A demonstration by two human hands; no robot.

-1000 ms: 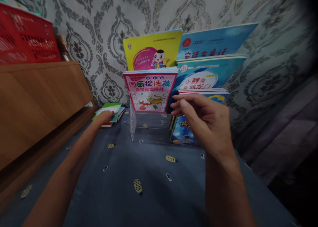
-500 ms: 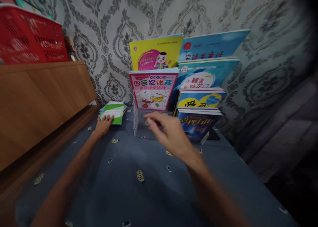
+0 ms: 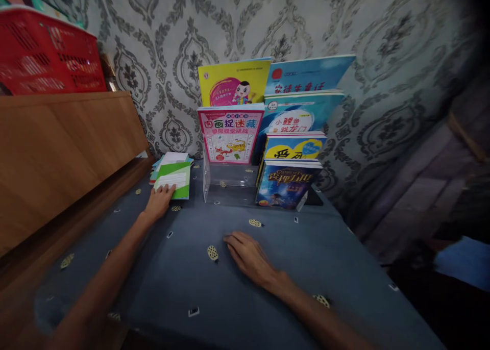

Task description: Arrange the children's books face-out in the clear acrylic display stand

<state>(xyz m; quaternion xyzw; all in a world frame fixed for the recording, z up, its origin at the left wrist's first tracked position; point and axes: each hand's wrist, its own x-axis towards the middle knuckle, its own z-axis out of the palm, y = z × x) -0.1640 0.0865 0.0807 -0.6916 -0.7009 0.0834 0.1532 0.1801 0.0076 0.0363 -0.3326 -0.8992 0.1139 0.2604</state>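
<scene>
My left hand (image 3: 160, 201) is closed on the near left corner of a green-and-white booklet (image 3: 174, 180), its fingers over the cover. Under and behind that booklet lies a small stack of other books (image 3: 172, 158). My right hand (image 3: 247, 253) rests low over the blue cloth, holding nothing, fingers loosely stretched to the left. In front of it stands a clear stepped book rack (image 3: 229, 184). A pink picture book (image 3: 233, 138) and a yellow book (image 3: 233, 82) fill its left side; on the right are blue books (image 3: 302, 113), a yellow-and-blue book (image 3: 294, 147) and a dark blue book (image 3: 287, 186).
The patterned blue cloth (image 3: 161, 283) covers the surface. To the left is a wooden cabinet (image 3: 69, 151) with a red plastic basket (image 3: 53, 54) on top. Patterned wallpaper (image 3: 184, 74) rises behind the rack, and grey fabric (image 3: 417, 186) hangs at the right.
My right hand has come down and back from in front of the rack to the cloth. The green booklet has slid toward me with my left hand, baring more of the stack behind.
</scene>
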